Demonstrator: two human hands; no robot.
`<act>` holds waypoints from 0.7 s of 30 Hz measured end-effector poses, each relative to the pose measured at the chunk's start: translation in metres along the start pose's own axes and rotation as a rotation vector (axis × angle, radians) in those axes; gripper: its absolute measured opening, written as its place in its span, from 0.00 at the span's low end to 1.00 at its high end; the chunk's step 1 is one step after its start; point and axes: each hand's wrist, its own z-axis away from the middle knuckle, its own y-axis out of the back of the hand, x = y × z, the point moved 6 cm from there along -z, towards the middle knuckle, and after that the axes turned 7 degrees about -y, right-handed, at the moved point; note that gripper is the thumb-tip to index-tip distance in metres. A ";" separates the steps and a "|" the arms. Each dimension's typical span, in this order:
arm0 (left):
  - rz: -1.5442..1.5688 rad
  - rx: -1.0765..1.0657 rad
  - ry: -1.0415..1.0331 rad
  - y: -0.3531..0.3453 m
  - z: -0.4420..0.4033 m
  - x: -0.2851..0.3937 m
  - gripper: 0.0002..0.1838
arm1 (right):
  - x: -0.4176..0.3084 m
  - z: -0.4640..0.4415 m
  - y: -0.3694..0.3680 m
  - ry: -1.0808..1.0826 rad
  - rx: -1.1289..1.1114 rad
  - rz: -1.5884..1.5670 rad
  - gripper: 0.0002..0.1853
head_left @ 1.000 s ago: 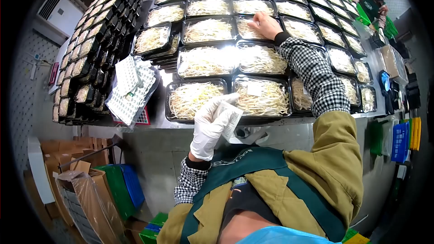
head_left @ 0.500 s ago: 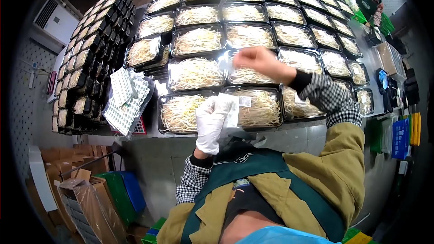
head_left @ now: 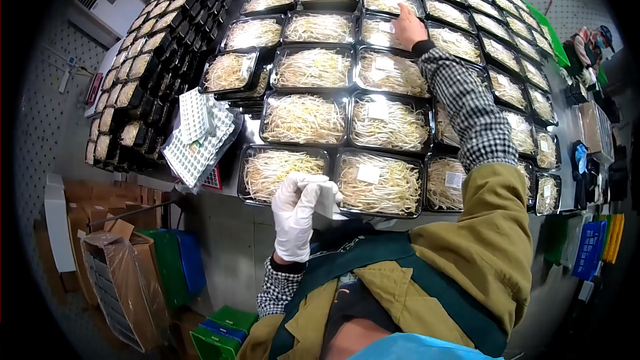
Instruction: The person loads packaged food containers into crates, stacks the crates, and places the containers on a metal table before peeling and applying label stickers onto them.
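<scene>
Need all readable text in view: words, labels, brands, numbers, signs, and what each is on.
None legible.
White labels on sprout trays: print too small or blurred.
Paper strip in left hand: nothing readable.
Green apron: pale marks at the front, too blurred.
Blue crate, far right: white marks, too small.

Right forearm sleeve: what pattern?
Black-and-white check on the right forearm sleeve, best seen in the head view.

Right hand outstretched, bare; gloved left hand, fingers pinched.
</scene>
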 end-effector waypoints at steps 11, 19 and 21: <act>-0.202 0.039 -0.027 -0.001 -0.017 -0.035 0.10 | -0.147 0.200 0.059 0.255 -0.832 -0.750 0.09; 0.055 -0.044 0.046 0.047 0.032 0.015 0.13 | 0.023 -0.123 0.001 0.118 -0.109 -0.071 0.22; -0.048 0.143 -0.057 0.064 0.037 0.019 0.16 | 0.036 -0.147 -0.023 0.025 -0.126 0.125 0.23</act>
